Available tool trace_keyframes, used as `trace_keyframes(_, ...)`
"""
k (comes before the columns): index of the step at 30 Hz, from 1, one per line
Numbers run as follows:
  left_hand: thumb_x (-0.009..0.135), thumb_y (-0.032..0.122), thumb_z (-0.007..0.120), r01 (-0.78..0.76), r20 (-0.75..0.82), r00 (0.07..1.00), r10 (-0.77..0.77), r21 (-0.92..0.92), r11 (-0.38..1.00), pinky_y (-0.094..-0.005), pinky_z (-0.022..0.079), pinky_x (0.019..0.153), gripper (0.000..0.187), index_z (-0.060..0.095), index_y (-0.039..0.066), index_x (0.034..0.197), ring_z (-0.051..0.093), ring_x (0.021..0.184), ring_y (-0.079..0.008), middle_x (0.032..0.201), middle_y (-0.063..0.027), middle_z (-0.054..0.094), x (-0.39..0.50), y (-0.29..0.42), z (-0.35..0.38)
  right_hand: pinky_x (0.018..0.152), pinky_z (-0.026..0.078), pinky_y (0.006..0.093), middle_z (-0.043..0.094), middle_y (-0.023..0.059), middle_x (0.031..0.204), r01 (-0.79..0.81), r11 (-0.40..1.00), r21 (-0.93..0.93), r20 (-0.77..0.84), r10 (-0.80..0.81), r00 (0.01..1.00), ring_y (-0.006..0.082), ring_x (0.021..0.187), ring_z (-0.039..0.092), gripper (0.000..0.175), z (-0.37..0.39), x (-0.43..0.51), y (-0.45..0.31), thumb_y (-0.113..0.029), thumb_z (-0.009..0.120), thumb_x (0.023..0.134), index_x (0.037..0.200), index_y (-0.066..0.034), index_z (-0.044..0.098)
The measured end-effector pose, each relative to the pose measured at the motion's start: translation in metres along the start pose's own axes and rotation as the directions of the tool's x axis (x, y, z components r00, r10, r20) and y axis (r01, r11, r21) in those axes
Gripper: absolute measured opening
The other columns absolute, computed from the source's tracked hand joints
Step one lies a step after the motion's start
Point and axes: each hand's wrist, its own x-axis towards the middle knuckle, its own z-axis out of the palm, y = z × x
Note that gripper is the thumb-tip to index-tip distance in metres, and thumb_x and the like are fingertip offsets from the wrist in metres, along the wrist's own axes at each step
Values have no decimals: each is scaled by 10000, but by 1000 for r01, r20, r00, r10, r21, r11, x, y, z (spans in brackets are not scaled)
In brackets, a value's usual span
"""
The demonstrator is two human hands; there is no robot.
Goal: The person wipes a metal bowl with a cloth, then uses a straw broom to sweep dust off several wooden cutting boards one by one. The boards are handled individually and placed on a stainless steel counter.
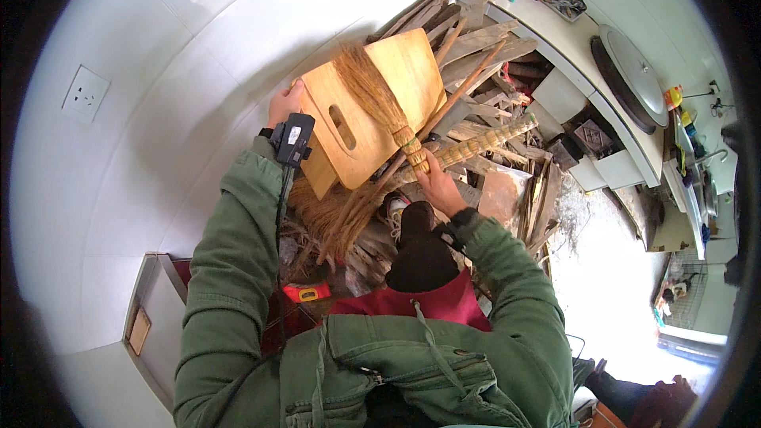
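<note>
My left hand (285, 105) grips the left edge of a wooden stool (380, 154) that is tilted, its flat face with an oval handle slot turned up towards me. In my right hand (441, 186) is the bound handle of a small straw hand broom (376, 94), whose bristles lie over the wooden face and point away from me. Below the stool rests a larger straw broom (336, 211). Its thick bound handle (484, 141) runs to the right beyond my right hand.
Split firewood and old boards (475, 53) are heaped ahead of me. A white counter (579, 47) on the right carries a large lidded pan (633, 71). At the left stands a tiled wall (154, 71). A red and yellow package (307, 293) lies near my legs.
</note>
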Motion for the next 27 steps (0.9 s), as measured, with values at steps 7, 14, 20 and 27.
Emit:
trace_keyframes(7, 868, 257, 548, 133, 91, 989, -118, -183, 974, -320, 505, 558, 363, 486, -55, 1042, 604, 685, -204, 898, -119, 582, -8, 8, 2, 561, 468, 373, 573, 178, 813, -423, 683, 595, 150, 423, 894, 240, 627, 565, 624, -4, 44, 4, -384, 447, 897, 1294, 45, 229)
trace_keyframes(14, 873, 247, 530, 160, 272, 959, -85, -270, 949, -391, 477, 830, 362, 475, -23, 1108, 555, 977, -257, 1076, -152, 545, -48, 24, 10, 502, 459, 374, 433, 87, 777, -433, 528, 731, 126, 519, 845, 194, 570, 490, 401, -8, 40, -4, -377, 448, 903, 1119, -51, 359)
trace_keyframes(20, 753, 622, 526, 436, 505, 816, -280, -222, 872, -435, 426, 900, 795, 411, -5, 1227, 520, 1048, -268, 1156, -170, 508, -65, 66, 26, 495, 474, 346, 446, 53, 785, -525, 441, 728, 342, 430, 835, 161, 592, 507, 343, 25, 39, -2, -349, 472, 902, 1100, -103, 336)
trace_keyframes(27, 859, 514, 459, -441, 830, 555, 54, 239, 865, -368, 281, 1044, 698, 352, -29, 1284, 421, 1181, -218, 1318, -158, 375, -58, 64, 41, 496, 488, 345, 487, 98, 841, -499, 207, 841, 437, 285, 853, 183, 601, 535, 385, 48, 40, 17, -351, 524, 880, 1095, -88, 341)
